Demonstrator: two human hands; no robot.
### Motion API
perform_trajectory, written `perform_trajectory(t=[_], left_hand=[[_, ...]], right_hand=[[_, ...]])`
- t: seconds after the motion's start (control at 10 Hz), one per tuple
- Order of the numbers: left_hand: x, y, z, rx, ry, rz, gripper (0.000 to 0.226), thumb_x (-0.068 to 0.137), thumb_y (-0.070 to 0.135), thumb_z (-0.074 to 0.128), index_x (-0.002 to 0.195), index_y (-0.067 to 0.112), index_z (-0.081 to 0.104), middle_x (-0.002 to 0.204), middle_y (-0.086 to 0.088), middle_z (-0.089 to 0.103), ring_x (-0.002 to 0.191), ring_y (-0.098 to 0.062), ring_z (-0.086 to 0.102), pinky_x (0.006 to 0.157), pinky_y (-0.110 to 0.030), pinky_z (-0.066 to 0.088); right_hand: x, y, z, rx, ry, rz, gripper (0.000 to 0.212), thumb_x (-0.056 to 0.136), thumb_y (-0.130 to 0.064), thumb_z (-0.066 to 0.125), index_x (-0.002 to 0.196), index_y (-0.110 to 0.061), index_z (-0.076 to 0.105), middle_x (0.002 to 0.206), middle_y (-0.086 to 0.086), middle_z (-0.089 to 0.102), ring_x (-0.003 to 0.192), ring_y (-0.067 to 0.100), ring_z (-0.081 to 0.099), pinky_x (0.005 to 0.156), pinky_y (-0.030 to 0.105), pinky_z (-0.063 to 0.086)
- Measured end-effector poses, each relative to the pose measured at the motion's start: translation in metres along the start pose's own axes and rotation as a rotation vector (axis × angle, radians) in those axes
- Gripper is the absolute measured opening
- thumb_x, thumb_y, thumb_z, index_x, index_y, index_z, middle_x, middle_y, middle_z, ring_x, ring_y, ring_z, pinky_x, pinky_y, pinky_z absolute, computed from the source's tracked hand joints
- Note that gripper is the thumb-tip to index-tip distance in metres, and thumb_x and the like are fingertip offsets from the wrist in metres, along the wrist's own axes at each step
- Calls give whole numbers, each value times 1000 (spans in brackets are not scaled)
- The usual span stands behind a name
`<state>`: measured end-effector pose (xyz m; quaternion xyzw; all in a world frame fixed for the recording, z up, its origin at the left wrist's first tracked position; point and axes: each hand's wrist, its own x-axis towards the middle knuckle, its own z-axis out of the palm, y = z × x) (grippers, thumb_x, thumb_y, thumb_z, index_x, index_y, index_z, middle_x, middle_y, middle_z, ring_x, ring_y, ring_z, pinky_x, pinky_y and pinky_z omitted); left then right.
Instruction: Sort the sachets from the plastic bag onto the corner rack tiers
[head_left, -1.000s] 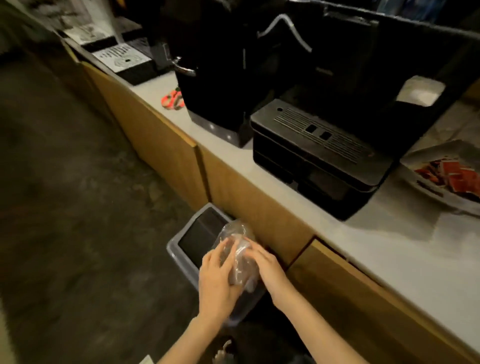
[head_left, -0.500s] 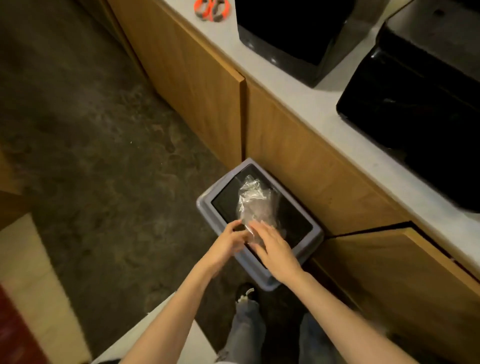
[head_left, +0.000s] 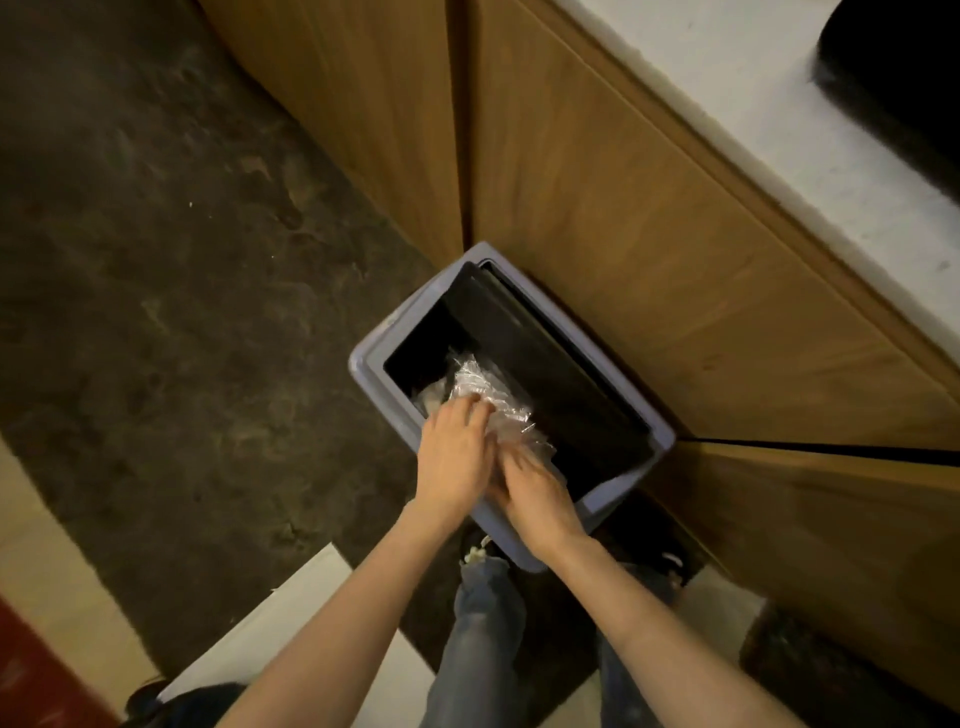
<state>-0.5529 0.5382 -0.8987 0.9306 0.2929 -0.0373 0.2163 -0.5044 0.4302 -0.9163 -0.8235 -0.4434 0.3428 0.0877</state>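
Note:
A crumpled clear plastic bag (head_left: 491, 397) sticks into the opening of a grey-blue waste bin (head_left: 623, 499) on the floor. My left hand (head_left: 454, 457) presses on the bag's near left side with fingers curled over it. My right hand (head_left: 535, 499) grips the bag's lower end just beside the left hand. The bin's black swing lid (head_left: 545, 353) is tilted inward. No sachets and no corner rack are in view.
Wooden cabinet doors (head_left: 649, 208) stand directly behind the bin, under a pale countertop (head_left: 779, 88) with a black appliance (head_left: 898, 67) at the top right. Dark floor (head_left: 182, 286) spreads to the left. My legs in jeans (head_left: 483, 639) are below the bin.
The view dropped from the countertop to the bin. Both hands carried the bag down and pushed it through the lid, which has swung inward.

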Motion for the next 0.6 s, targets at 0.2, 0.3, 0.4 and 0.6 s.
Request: perform_trajectory(t=[0.2,0.3,0.4,0.6], left_hand=[[20,-5,28,278,-498,115,34,90,22,41,120,18,55,129,-4,55,128,-21,41,115,-40,12],[18,-3,27,336,-593,116,37,92,25,35,124,17,52,129,-4,56,129,-21,40,116,-45,4],[17,0,19,316,-600,108,37,94,24,30,123,12,49,127,-8,57,125,-25,45,113,-45,12],[31,29,-36,120,-690,20,28,90,18,40,108,7,58,114,-14,62,103,-30,58,85,-38,47]], right_hand=[[20,12,8,198,-15,194,41,94,-15,40,135,-12,40,147,10,33,137,24,25,111,37,23],[18,10,4,139,-103,249,41,93,-14,41,133,-13,39,143,11,35,132,29,30,107,45,32],[12,7,2,240,-120,272,48,91,-17,46,136,-21,32,144,5,35,132,24,34,106,47,36],[-10,-9,-64,475,-28,257,30,92,-9,45,121,-12,52,118,11,59,110,25,56,88,32,46]])
